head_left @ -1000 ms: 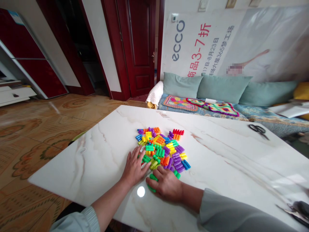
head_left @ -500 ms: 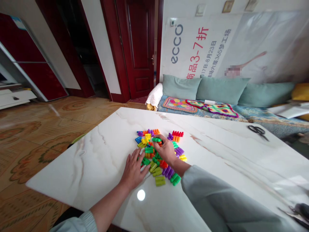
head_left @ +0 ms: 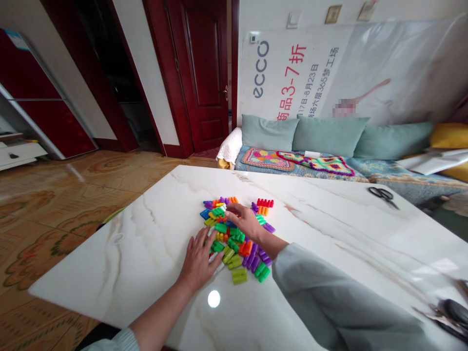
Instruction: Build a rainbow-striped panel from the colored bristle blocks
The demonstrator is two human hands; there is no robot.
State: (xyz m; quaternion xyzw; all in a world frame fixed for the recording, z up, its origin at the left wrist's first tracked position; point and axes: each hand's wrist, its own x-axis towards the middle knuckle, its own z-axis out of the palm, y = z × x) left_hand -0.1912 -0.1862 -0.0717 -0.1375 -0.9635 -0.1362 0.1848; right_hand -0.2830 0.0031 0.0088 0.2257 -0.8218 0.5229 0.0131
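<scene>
A pile of colourful plastic toy blocks with rounded, peg-like ridges lies mid-table. My left hand [head_left: 199, 258] rests at the pile's left edge, fingers spread, beside a dark green block [head_left: 218, 246]. Over the upper middle of the pile is my right hand [head_left: 246, 222], its thumb and fingers slightly apart and nothing visible between them. Just left of its fingertips lies a green block [head_left: 218, 212]. Nearer to me are an olive block [head_left: 240, 276], a purple block [head_left: 252, 261] and another green block [head_left: 262, 272]. The right hand hides part of the pile.
The blocks lie on a white marble-patterned table [head_left: 153, 273]. Black-handled scissors [head_left: 382, 193] are near its far right edge; another dark-handled tool [head_left: 451, 317] lies at the near right. Behind stands a sofa with green pillows [head_left: 329, 136].
My right hand has let go of the green block, which now lies among the others at the upper left of the pile. The left hand stays nearly in place. The view has shifted slightly.
</scene>
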